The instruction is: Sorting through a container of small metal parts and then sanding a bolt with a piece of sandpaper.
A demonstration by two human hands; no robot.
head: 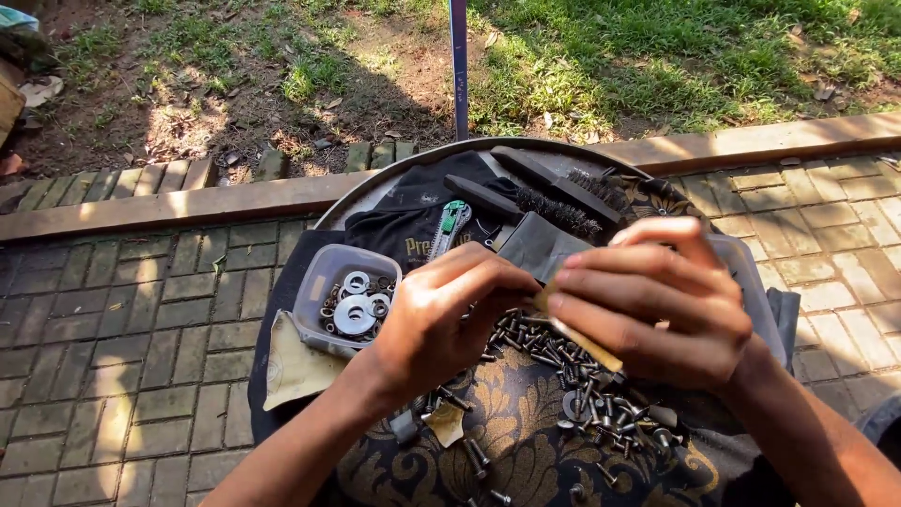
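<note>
Both are bare. My left hand and my right hand have nothing covering them, with plain knuckles and plain fingers all the way to the tips. The nails that show on my right fingers look short. My lean left forearm and my right forearm are just as uncovered, with no cloth on them all the way to the picture's lower edge. Sun lies bright on the back of my right hand and along both forearms, and the back of my left hand sits in softer shade. A small grey-blue patch at the right edge may be my clothing; I cannot tell.
</note>
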